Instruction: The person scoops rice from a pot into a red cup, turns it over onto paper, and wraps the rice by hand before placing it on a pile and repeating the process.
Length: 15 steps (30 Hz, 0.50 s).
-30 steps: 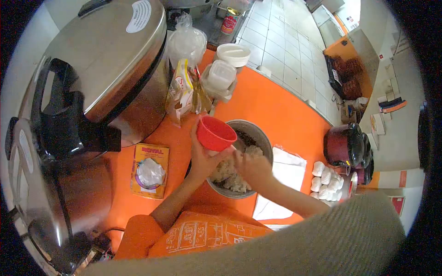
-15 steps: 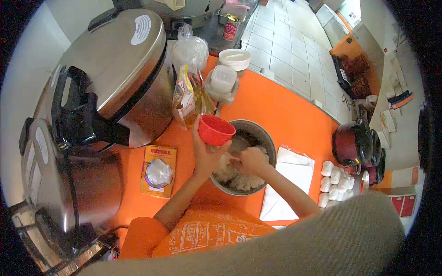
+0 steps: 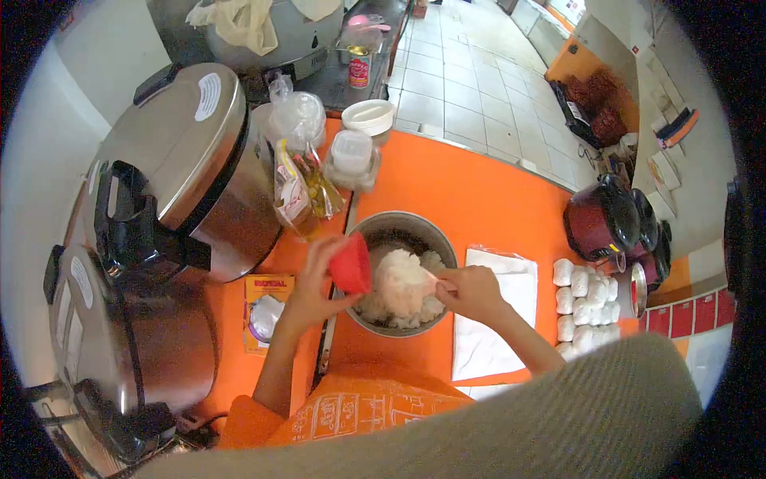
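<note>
My left hand (image 3: 302, 297) grips a small red bowl (image 3: 351, 265), tipped on its side at the left of the metal pot (image 3: 429, 230). Over that pot, my right hand (image 3: 477, 294) is closed on a rice paddle (image 3: 436, 283), of which only part shows. A big clump of white rice (image 3: 399, 278) covers the paddle's blade, close to the bowl's mouth. More cooked rice (image 3: 369, 307) lies in the pot below. To the right of the pot rests a stack of white plastic sheets (image 3: 499, 335), partly under my right forearm.
Two large steel rice cookers (image 3: 179, 152) stand at left. A yellow box (image 3: 267, 343) lies near them. Behind are a plastic bag (image 3: 295, 116) and lidded containers (image 3: 351, 160). Several wrapped white portions (image 3: 586, 295) and dark red cookers (image 3: 602, 219) sit at right.
My right hand has risen from inside the pot, lifting a paddle of rice. My left hand has turned the red bowl sideways toward it. The camera view has shifted.
</note>
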{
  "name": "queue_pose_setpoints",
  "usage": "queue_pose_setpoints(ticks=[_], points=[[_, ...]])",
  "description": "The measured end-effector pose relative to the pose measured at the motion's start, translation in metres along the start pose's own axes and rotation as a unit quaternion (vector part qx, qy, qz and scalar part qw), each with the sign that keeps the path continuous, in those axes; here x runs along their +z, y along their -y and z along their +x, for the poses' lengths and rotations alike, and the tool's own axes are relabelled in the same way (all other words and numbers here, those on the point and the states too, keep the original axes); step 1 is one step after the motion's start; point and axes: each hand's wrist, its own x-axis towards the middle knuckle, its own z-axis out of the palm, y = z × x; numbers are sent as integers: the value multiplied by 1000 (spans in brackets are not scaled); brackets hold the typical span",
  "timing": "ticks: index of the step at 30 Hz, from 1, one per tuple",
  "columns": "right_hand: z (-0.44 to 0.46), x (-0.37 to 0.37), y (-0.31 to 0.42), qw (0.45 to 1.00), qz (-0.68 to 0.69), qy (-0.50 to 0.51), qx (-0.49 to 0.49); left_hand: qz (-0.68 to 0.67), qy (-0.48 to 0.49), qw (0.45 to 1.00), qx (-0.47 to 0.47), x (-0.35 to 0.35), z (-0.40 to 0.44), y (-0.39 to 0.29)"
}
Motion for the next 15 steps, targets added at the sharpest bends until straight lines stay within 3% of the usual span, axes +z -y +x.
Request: queue_pose_setpoints(ticks=[1,5,7,11,15], points=[[-3,-7,6,1000,-19,-17,13,25,34,999,-31,6,2,-15],[-6,-6,41,984,-165,-22,68,56,24,995,-79,60,-6,-33],[-11,5,49,970,-222,-103,-7,57,-11,994,-94,71,-4,-36],[-21,2,65,979,-183,-90,-16,86,-42,993,-73,69,-1,-39],[-30,0,68,984,-115,-123,-54,52,8,994,-97,56,-6,-28]])
